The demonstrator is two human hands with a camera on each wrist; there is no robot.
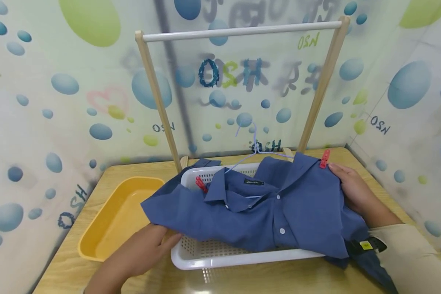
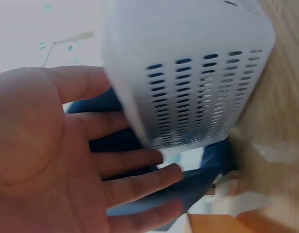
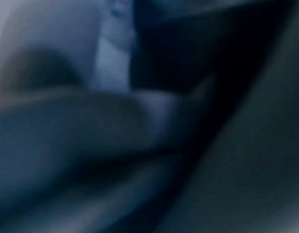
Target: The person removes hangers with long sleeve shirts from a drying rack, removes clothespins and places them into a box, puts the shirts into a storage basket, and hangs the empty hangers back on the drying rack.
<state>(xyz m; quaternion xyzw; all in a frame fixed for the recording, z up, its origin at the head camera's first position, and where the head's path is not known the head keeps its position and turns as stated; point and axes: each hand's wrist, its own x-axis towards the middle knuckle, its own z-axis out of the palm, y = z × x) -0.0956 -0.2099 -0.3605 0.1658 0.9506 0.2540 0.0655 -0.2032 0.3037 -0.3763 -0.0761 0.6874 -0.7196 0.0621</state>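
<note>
A blue button-up shirt (image 1: 308, 204) lies across a white perforated basket (image 1: 194, 263). A pale purple wire hanger (image 1: 256, 149) runs into its collar, hook upward. One red clothespin (image 1: 325, 158) is on the shirt's right shoulder; another red clothespin (image 1: 201, 183) sits left of the collar. My right hand (image 1: 354, 190) grips the shirt's edge beside the right clothespin, its other fingers hidden by cloth; dark blurred fabric (image 3: 67, 141) fills the right wrist view. My left hand (image 1: 145, 247), fingers outstretched in the left wrist view, rests under the shirt's left part at the basket's corner.
To the left stands a yellow tray (image 1: 92, 232) on the wooden table (image 1: 66, 265). A rack with wooden posts (image 1: 158, 94) and a white crossbar (image 1: 242, 31) rises behind the basket, in front of a patterned wall.
</note>
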